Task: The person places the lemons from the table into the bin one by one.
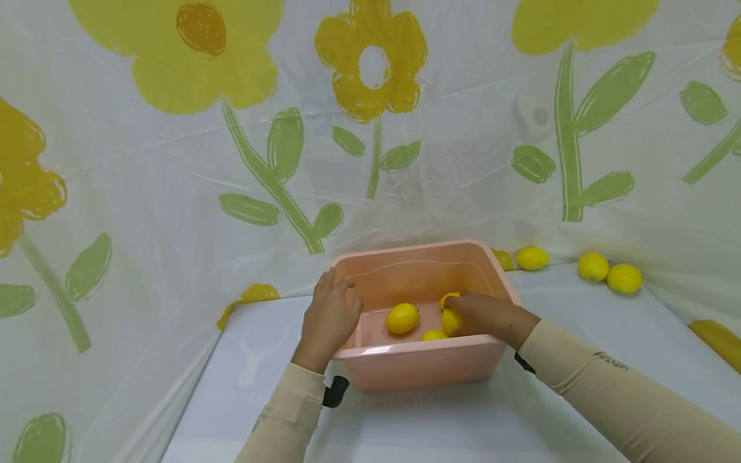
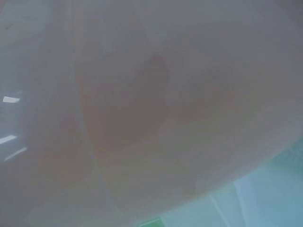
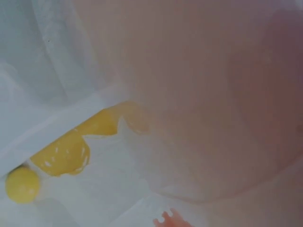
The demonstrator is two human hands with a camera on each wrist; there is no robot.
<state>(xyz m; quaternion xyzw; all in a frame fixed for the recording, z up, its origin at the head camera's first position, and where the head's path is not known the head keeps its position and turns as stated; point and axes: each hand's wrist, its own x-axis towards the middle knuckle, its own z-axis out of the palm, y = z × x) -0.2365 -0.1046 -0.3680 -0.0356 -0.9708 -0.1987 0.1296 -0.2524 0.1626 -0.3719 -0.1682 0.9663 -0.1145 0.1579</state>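
Observation:
A pink plastic basin (image 1: pixel 425 363) stands on the white table. Inside it lie a lemon (image 1: pixel 402 318) left of centre, another lemon (image 1: pixel 433 335) partly behind the front rim, and a lemon (image 1: pixel 449 299) farther back, partly covered by fingers. My right hand (image 1: pixel 483 315) reaches over the right side into the basin, its fingers curled on a lemon (image 1: pixel 451 321). At the basin's left rim is my left hand (image 1: pixel 330 315), fingers extended and thumb apart, overlapping the rim. Pale blur fills most of both wrist views, hiding the fingers there.
Outside the basin at the back right lie a lemon (image 1: pixel 532 258) near the cloth and two lemons side by side, one (image 1: pixel 593 266) left of the other (image 1: pixel 624 278). A white cloth (image 1: pixel 463 167) with printed flowers hangs behind the table (image 1: pixel 249 386).

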